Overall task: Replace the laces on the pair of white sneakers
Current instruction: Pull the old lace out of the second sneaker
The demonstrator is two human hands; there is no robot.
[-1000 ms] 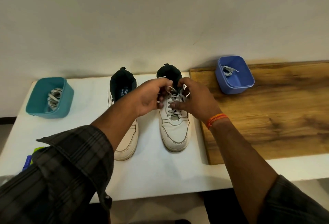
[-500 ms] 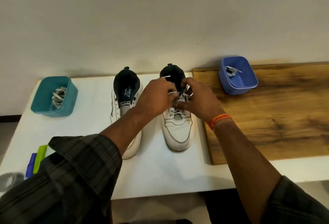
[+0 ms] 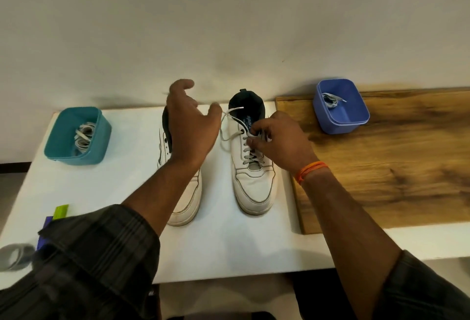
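Note:
Two white sneakers stand side by side on the white table (image 3: 127, 192), toes toward me. The right sneaker (image 3: 254, 182) is laced with a grey-white lace (image 3: 223, 126); a loose end loops off its left side near the collar. My right hand (image 3: 277, 141) pinches the lace at the upper eyelets. My left hand (image 3: 190, 126) is lifted above the left sneaker (image 3: 185, 205) with fingers spread, its thumb tip beside the loose lace end; whether it touches the lace I cannot tell. It hides most of the left sneaker's top, whose visible eyelets carry no lace.
A teal tub (image 3: 76, 136) holding laces sits at the table's left. A blue tub (image 3: 340, 106) with a lace stands on the wooden board (image 3: 381, 167) at the right. Green and blue items (image 3: 59, 211) and a grey object (image 3: 14, 256) lie near the front left edge.
My left hand has let go at the eyelets and swung up and left, opening out. A loose lace end now trails from the right sneaker. My right hand stays at the upper eyelets.

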